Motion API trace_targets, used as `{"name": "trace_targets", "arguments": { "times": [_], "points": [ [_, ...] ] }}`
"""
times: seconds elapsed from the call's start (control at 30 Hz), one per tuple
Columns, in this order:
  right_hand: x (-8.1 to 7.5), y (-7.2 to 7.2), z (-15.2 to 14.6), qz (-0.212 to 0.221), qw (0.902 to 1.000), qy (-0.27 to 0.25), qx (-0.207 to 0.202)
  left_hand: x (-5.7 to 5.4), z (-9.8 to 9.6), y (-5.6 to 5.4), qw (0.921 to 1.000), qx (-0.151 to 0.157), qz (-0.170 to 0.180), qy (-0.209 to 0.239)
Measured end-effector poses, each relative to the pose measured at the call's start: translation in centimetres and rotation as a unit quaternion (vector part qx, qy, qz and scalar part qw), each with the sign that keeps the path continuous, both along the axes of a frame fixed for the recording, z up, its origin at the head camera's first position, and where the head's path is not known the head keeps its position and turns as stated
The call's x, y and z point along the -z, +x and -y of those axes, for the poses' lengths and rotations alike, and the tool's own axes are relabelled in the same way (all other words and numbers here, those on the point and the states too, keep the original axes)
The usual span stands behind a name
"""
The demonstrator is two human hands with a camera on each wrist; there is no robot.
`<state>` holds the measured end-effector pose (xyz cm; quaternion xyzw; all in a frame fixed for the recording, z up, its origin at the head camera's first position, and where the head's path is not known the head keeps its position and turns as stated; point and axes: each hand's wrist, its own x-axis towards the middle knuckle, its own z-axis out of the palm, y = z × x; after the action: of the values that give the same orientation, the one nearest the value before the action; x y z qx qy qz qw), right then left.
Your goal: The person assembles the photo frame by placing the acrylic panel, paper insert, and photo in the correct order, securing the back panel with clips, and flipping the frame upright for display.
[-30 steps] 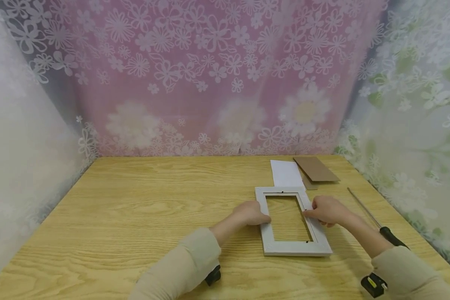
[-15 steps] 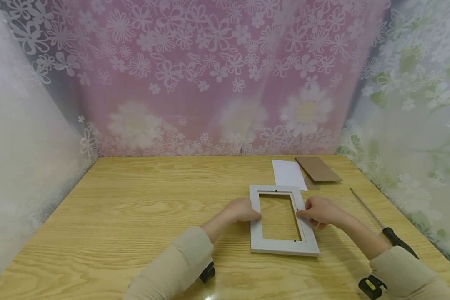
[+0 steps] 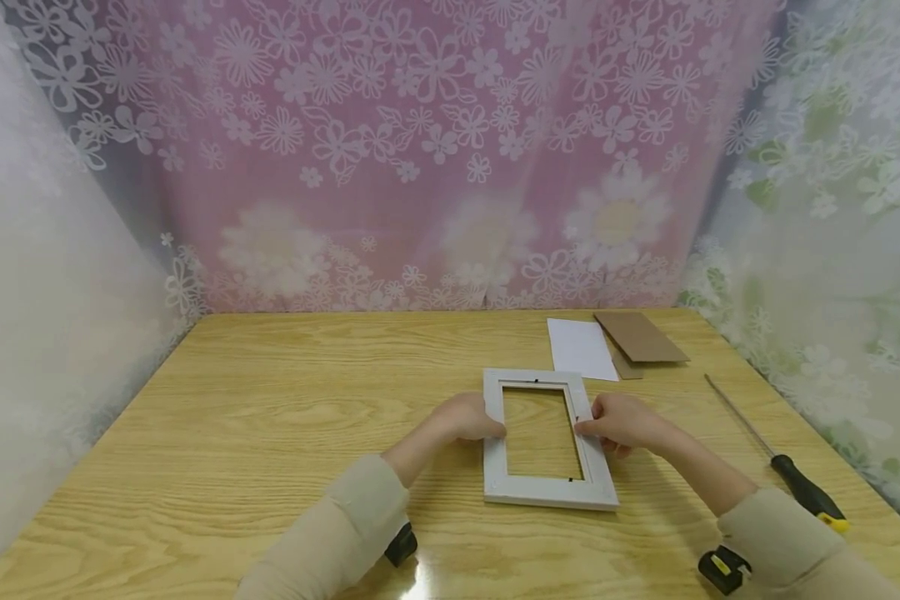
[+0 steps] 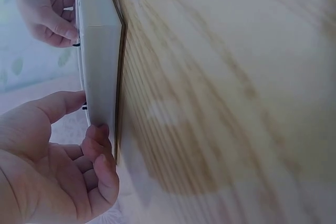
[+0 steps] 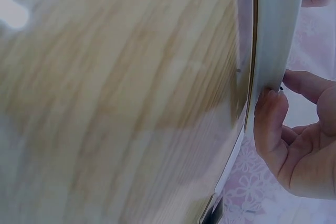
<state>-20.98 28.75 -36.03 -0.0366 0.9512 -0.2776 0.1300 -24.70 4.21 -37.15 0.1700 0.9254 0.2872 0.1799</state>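
Observation:
A white picture frame (image 3: 551, 492) with an open middle lies on the wooden table, small dark tabs along its inner edge. My left hand (image 3: 468, 417) grips its left side, thumb on top and curled fingers against the outer edge. On the opposite side my right hand (image 3: 624, 421) pinches the frame between thumb and fingers. The left wrist view shows the frame's side (image 4: 102, 51) close to the tabletop, the left hand (image 4: 58, 156) holding it. In the right wrist view the right hand (image 5: 304, 135) holds the other side.
White paper (image 3: 581, 348) and brown boards (image 3: 640, 337) lie behind the frame at the back right. A screwdriver (image 3: 802, 487) lies to the right. Near the front are a black tape measure (image 3: 722, 570) and a dark object (image 3: 401, 546) partly under the left sleeve. Flowered curtains surround the table (image 3: 285, 400).
Both hands have slid the frame to the left across the table, and it now lies clear of the white paper's lower edge more than before. The grip on both sides is kept.

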Motion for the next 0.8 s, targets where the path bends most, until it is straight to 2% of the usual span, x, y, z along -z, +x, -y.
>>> {"name": "trace_targets", "arguments": {
  "times": [0.43,0.67,0.8],
  "points": [
    [0.1,-0.5,1.4,0.005,0.9994,-0.025,-0.024,-0.2,2.0,-0.1,1.0000,0.001,0.002,-0.007],
    [-0.3,-1.0,2.6,0.017,0.9982,-0.035,-0.046,0.0,3.2,-0.3,0.9999,-0.012,0.000,-0.009],
    [-0.4,-1.2,3.6,0.023,0.9975,-0.048,-0.046,-0.1,4.3,-0.3,0.9998,-0.016,0.002,-0.014]
  ]
}}
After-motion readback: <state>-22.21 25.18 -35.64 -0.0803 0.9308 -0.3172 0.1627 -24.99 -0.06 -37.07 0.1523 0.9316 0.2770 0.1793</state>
